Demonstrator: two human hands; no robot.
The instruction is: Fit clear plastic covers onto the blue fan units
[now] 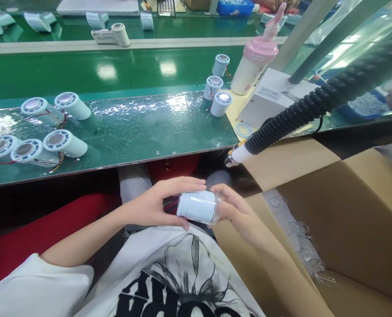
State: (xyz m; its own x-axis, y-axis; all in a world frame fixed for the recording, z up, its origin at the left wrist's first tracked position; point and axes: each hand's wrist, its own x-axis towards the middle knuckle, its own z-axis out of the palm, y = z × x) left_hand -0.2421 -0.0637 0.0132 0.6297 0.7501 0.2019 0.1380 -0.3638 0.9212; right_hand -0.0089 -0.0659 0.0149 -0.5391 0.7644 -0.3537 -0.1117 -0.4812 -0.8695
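The left hand (pixel 156 204) and the right hand (pixel 235 209) hold one small white tube part (pixel 197 206) between them, low in the middle of the view, just above the person's lap. The part lies on its side. The left hand is curled around its left end, with fingers over the top and thumb under it. The right hand cups the right end, fingers partly bent. Red wires (pixel 170 205) peek out by the left hand. At 10 o'clock from the hands, five more of the same parts (pixel 55 143) lie in a bunch on the green desk (pixel 133 127), with wires trailing. At 1 o'clock, three more parts (pixel 217 86) stand upright near a pink and white bottle (pixel 255 66). A black ribbed hose (pixel 314 105) reaches down from 2 o'clock, and its white tip (pixel 238 155) hangs just above the hands. An open cardboard box (pixel 331 211) sits at 3 o'clock, right beside the right hand.
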